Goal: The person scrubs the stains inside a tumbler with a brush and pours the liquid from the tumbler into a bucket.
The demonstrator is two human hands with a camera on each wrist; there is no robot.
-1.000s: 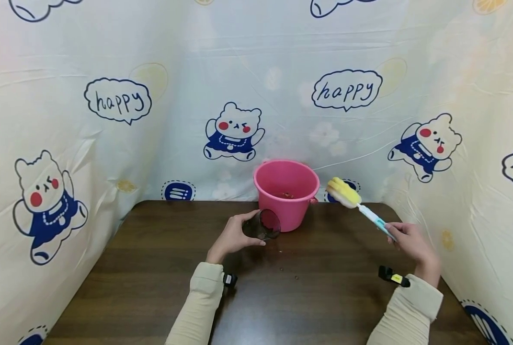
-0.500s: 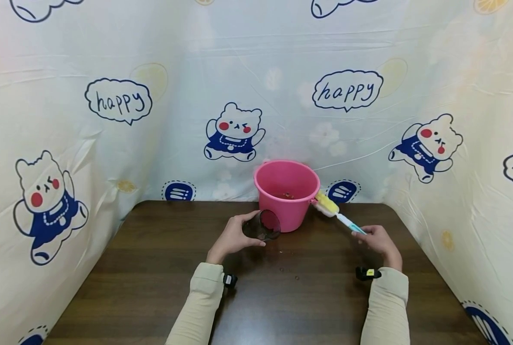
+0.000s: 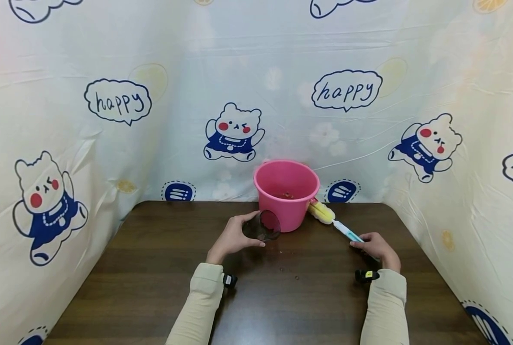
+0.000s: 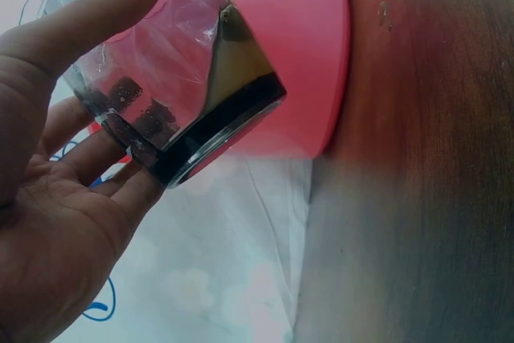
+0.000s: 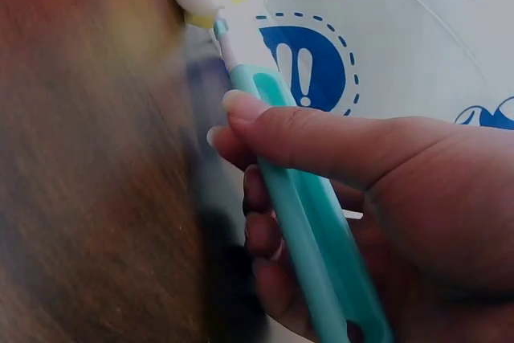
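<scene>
My left hand (image 3: 234, 235) holds a dark see-through glass (image 3: 254, 227) tilted on its side in front of the pink bucket (image 3: 291, 214), its mouth to the right. In the left wrist view the thumb and fingers grip the glass (image 4: 233, 78), and some liquid shows inside. My right hand (image 3: 378, 246) grips the teal and white handle of a sponge bottle brush (image 3: 322, 212). Its yellow and white head is beside the bucket's right side, low over the table; contact is hard to tell. In the right wrist view the thumb lies along the brush handle (image 5: 301, 198).
Small bits (image 3: 287, 195) show inside the bucket. A few drops (image 3: 297, 278) dot the brown wooden table (image 3: 308, 311). Behind and at both sides hangs a pale printed curtain (image 3: 282, 110), close behind the bucket.
My right hand has moved left and slightly down with the bottle brush, so its head now sits beside the bucket. My left hand and the glass have stayed in place.
</scene>
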